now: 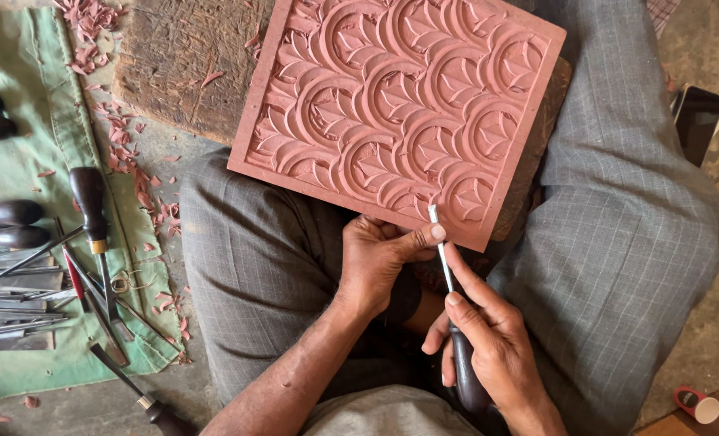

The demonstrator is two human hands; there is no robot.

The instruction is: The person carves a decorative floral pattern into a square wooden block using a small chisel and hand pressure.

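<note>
At centre frame, a carved reddish panel (397, 109) rests on the person's lap. Right hand (489, 339) is clamped around a chisel (448, 299), its tip at the panel's lower edge; left hand (380, 262) curls closed, thumb against the blade. Left, a green cloth (20, 169) holds more carving tools (93, 242).

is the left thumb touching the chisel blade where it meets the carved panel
Touching. The head view shows the left hand pressing its thumb against the chisel blade just below the carved panel edge.
</note>
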